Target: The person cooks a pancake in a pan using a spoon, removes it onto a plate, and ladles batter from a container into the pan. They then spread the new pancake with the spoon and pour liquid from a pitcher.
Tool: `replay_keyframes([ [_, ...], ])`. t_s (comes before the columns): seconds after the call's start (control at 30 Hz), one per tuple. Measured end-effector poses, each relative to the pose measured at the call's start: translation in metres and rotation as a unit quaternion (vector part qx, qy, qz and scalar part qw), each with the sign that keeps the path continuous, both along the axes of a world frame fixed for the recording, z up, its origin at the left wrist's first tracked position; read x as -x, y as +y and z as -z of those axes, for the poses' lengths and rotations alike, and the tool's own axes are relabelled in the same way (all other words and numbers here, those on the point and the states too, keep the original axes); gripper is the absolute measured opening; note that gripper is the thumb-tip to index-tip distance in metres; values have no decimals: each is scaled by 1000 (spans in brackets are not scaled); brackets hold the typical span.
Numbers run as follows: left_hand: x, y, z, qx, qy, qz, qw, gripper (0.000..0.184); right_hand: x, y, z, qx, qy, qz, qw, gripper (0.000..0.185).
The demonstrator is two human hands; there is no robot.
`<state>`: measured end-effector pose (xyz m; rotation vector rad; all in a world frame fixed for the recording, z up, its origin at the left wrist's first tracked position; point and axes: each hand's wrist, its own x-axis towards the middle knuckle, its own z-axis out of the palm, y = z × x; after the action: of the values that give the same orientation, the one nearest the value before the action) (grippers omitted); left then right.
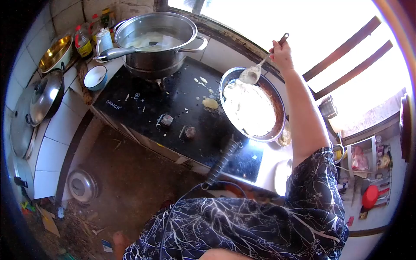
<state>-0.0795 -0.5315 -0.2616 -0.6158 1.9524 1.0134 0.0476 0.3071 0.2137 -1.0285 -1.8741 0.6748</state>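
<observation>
My right hand [282, 55] is closed around the handle of a large metal spoon [250, 75], arm stretched out toward the window. The spoon's bowl hangs over the far rim of a round pan [277, 97]; whether it touches the contents I cannot tell. Bright white, pasty-looking stuff [249, 108] fills much of the pan, washed out by the light. A dark, ribbed handle [222, 164] lies on the near side of the pan. My left hand does not show clearly; only some bare skin appears at the bottom edge.
A big steel pot [158, 65] stands on the black stovetop [143, 102], a grey-handled utensil [115, 53] across its rim. Pale spills [210, 103] dot the surface. Left are a small bowl [95, 78], bottles [83, 42] and a lidded wok [47, 93]. A metal basin [82, 185] sits on the floor.
</observation>
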Motion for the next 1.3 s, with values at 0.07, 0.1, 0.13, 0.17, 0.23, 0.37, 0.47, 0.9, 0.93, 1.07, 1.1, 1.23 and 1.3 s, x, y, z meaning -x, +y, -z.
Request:
replay_keyframes([
  [0.07,1,6,-12,-25,-14,-49,998,23,-4,-1,3,-7,2,-20,1000,23],
  [0.1,2,9,-16,-37,-21,-66,997,23,-6,-3,2,0,-7,-5,1000,21],
  [0.13,2,12,-22,-51,-26,-77,995,23,-9,-6,3,7,-15,9,1000,19],
  [0.17,2,15,-29,-62,-30,-80,994,23,-15,-9,2,10,-14,11,1000,19],
  [0.23,-8,33,-60,53,279,261,923,25,-28,-15,-4,4,-28,8,1000,18],
  [0.37,20,-14,21,213,188,619,732,29,-54,-52,-15,-42,-96,-27,994,22],
  [0.47,25,-4,7,187,285,677,652,26,-79,-84,-16,-21,-210,-67,975,23],
  [0.9,9,121,-93,-15,35,43,998,7,-173,-150,25,272,258,-232,898,25],
  [0.93,7,128,-98,-12,40,43,998,7,-179,-153,27,306,275,-276,869,28],
  [1.07,-1,130,-96,38,46,52,997,16,-203,-147,43,362,296,-399,789,41],
  [1.1,-4,127,-94,37,50,47,997,16,-208,-152,43,357,293,-405,790,50],
  [1.23,-18,114,-100,59,60,55,995,19,-227,-149,39,432,305,-389,754,43],
  [1.3,-24,110,-109,76,54,64,994,20,-233,-136,47,415,267,-381,782,37],
])
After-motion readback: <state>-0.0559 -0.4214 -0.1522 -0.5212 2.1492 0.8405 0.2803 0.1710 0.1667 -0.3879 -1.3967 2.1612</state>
